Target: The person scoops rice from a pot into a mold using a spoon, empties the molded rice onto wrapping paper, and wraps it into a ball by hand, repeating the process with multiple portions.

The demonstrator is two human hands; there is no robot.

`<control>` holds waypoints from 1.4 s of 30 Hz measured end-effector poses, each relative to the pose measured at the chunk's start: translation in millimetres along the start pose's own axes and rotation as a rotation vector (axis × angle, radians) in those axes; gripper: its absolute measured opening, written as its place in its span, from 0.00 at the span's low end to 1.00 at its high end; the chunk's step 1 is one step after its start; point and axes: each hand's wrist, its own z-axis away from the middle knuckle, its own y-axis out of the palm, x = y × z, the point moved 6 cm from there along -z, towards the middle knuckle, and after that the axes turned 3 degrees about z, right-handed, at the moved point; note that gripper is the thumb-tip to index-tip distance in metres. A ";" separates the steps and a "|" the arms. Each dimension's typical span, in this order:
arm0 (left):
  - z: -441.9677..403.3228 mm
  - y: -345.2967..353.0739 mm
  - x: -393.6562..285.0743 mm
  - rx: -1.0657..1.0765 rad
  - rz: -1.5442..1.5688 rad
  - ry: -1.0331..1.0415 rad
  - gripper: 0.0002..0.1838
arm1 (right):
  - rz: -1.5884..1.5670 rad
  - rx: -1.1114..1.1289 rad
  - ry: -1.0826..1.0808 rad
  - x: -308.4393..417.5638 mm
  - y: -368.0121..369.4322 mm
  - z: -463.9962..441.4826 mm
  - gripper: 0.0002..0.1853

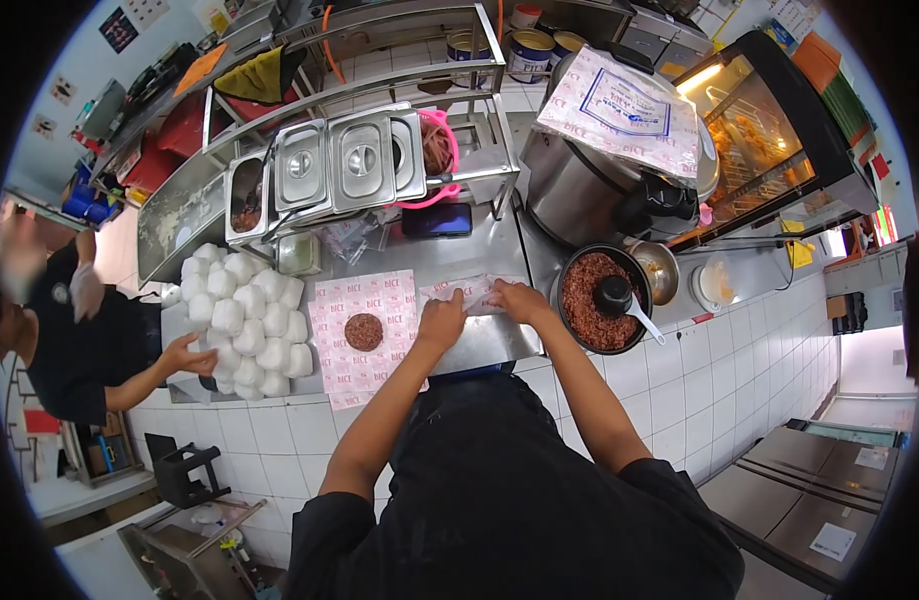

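My left hand [442, 318] and my right hand [516, 300] pinch the two ends of a pink-printed wrapping paper [475, 291], folded into a long narrow shape over the steel counter's front edge. Whatever may be inside the fold is hidden. Just left of my left hand lie flat sheets of the same printed paper [340, 296], with a round mound of reddish-brown rice [363, 332] on top. To the right of my right hand stands a dark pot of reddish-brown rice [582, 275], where a black round scoop with a white handle [645, 325] rests.
White wrapped packets [251, 301] are piled at left, beside a co-worker's bare hand [187, 356]. Lidded steel pans [361, 160], a phone [437, 221] and a pink basket [451, 125] stand behind. A large cooker [582, 190] and lit display case [759, 130] stand right.
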 end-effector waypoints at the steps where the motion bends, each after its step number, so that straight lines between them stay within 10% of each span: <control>1: -2.2 -0.4 7.0 0.070 0.041 -0.033 0.19 | -0.016 0.016 -0.009 -5.3 -2.0 -2.7 0.16; 20: -39.5 -18.6 32.2 -0.112 0.139 -0.232 0.20 | -0.025 -0.152 0.275 -4.9 -19.7 -35.2 0.18; 26: -43.8 -12.4 27.5 -0.338 -0.216 -0.067 0.18 | 0.127 -0.537 0.047 0.1 -18.5 -27.9 0.14; 35: -17.7 -15.6 36.7 -0.247 0.248 0.258 0.09 | -0.446 -0.452 0.217 -24.0 8.4 0.1 0.05; 42: 12.9 2.0 14.1 -0.295 -0.156 0.630 0.12 | -0.042 -0.799 -0.295 12.6 21.0 60.9 0.10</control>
